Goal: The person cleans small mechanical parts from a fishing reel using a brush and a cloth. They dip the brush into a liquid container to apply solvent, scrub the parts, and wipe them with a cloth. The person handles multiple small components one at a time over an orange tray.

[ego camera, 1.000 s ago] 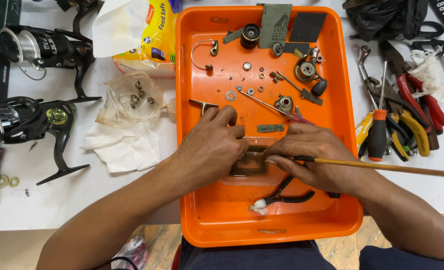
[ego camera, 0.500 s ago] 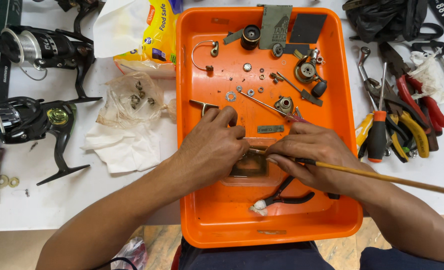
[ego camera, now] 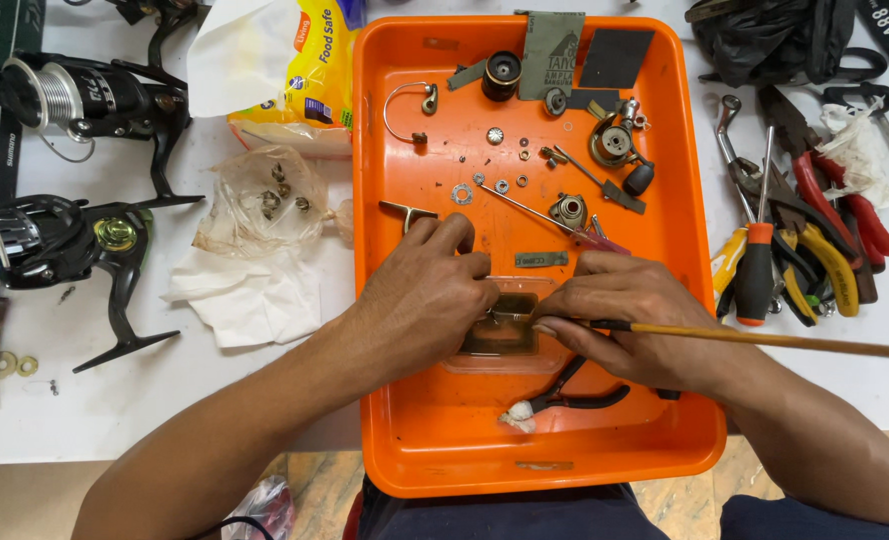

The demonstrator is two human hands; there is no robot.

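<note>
Both forearms are extended inward from the lower corners of the view, and the two hands are brought close together near the middle. The left hand (ego camera: 430, 300) is turned palm down, with its fingers (ego camera: 470, 268) curled and its fingertips closed in a pinch toward the right. The right hand (ego camera: 633, 322) is also held palm down, knuckles up, with its fingers bent and its thumb and forefinger closed in a pinch pointing left. The fingertips of the two hands are set almost touching. Both wrists are kept low and roughly straight.
</note>
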